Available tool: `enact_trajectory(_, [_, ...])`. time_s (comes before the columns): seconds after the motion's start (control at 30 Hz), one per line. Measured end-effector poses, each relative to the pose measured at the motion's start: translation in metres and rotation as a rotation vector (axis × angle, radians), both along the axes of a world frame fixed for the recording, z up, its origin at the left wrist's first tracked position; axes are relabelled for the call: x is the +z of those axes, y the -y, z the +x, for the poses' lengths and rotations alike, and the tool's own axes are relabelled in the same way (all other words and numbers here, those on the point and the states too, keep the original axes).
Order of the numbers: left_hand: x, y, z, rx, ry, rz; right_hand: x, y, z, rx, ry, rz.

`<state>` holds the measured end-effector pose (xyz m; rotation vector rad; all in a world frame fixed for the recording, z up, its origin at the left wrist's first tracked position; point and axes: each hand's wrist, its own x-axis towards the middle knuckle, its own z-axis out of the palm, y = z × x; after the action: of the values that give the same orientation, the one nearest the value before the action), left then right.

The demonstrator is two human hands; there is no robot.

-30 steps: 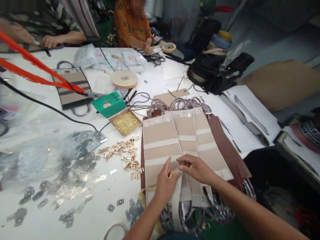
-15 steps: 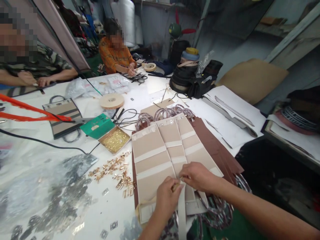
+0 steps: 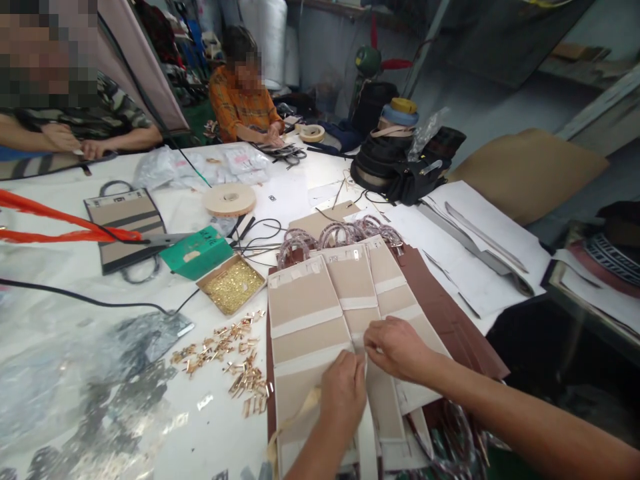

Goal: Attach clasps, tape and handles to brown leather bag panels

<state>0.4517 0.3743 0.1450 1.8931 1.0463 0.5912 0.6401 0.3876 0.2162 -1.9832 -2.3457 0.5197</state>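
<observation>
**Beige panels fanned beneath two close-set hands**

On the white tabletop (image 3: 193, 433), brown sheets (image 3: 445, 313) lie under overlapping beige panels (image 3: 307, 293). The panels are flat and matte, crossed by paler bands, with small metal fittings near the far edges; clear, dark-streaked looped handles (image 3: 340, 235) spread beyond them. A long pale strip (image 3: 367, 440) runs down over the panels towards the near edge. The left hand (image 3: 345, 387) is curled narrow around its upper end; the right hand (image 3: 395, 343) sits just beside it, fingers bent, though whether it grips anything I cannot tell. A thin yellowish ribbon (image 3: 307, 405) curves next to the left hand.

Compared with half a second ago, the left hand has turned, its knuckles now hiding the thumb, and the ribbon arches higher over the panel.
</observation>
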Motion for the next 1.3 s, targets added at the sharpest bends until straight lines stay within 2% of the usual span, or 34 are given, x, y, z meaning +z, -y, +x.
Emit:
enact_trajectory(0.07, [-0.007,0.001,0.0,-0.039,0.026,-0.005,0.0,-0.027,0.016,-0.182,-0.088,0.066])
enact_trajectory(0.17, [-0.021,0.006,0.0,-0.063,0.051,-0.17,0.001,-0.079,0.048,-0.433,-0.332,0.174])
enact_trajectory(0.3, [-0.037,0.005,-0.002,0.075,0.057,-0.439,-0.011,-0.147,0.075,-0.476,-0.347,0.253])
enact_trajectory(0.37, [-0.041,0.002,-0.003,0.102,0.084,-0.502,-0.026,-0.167,0.08,-0.473,-0.316,0.259])
enact_trajectory(0.43, [-0.043,0.0,-0.004,0.113,0.108,-0.545,-0.043,-0.177,0.081,-0.488,-0.286,0.278])
enact_trajectory(0.57, [-0.044,-0.002,-0.006,0.127,0.141,-0.596,-0.074,-0.177,0.082,-0.567,-0.229,0.353])
enact_trajectory(0.7, [-0.045,-0.003,-0.007,0.125,0.157,-0.612,-0.089,-0.177,0.086,-0.692,-0.248,0.424])
enact_trajectory(0.77, [-0.044,-0.004,-0.007,0.125,0.163,-0.611,-0.089,-0.182,0.088,-0.728,-0.257,0.435])
enact_trajectory(0.87, [-0.041,-0.003,-0.007,0.129,0.172,-0.609,-0.076,-0.186,0.085,-0.779,-0.25,0.474])
enact_trajectory(0.97, [-0.04,0.001,-0.008,0.144,0.185,-0.599,-0.063,-0.174,0.061,-0.714,-0.27,0.543])
enact_trajectory(1.0, [-0.041,0.003,-0.008,0.146,0.187,-0.592,-0.062,-0.166,0.047,-0.669,-0.311,0.509])
enact_trajectory(1.07, [-0.041,0.006,-0.008,0.15,0.175,-0.58,-0.067,-0.147,0.015,-0.612,-0.44,0.331])
enact_trajectory(1.17, [-0.041,0.011,-0.007,0.152,0.135,-0.536,-0.084,-0.121,-0.033,-0.651,-0.616,0.075])
enact_trajectory(1.23, [-0.039,0.016,-0.007,0.147,0.115,-0.496,-0.092,-0.107,-0.055,-0.656,-0.718,0.041])
enact_trajectory(1.3, [-0.033,0.024,-0.01,0.142,0.111,-0.469,-0.093,-0.095,-0.066,-0.622,-0.865,0.014])
